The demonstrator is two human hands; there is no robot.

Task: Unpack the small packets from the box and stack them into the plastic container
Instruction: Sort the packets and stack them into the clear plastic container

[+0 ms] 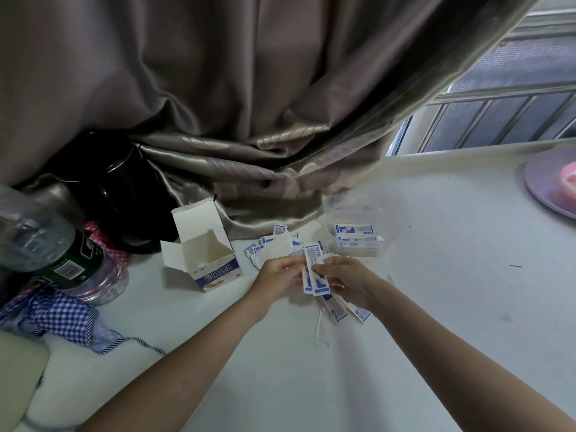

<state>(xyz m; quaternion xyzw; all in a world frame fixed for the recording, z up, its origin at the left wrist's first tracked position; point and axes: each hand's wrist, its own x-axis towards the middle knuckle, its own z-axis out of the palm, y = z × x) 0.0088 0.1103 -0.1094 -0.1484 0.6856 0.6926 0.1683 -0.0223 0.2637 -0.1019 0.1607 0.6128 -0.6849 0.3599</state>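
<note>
White table w/ stuff on it. Left-centre: open box, flaps up. Just right of it, loose packets in a heap; more packets + one clear wrapper nearer the cam. Clear container behind the heap, packets stacked inside. Far left: plastic bottle on its side, checked cloth, black kettle. Far right edge: purple plate. Curtain hem bunches on the back of the table.
</note>
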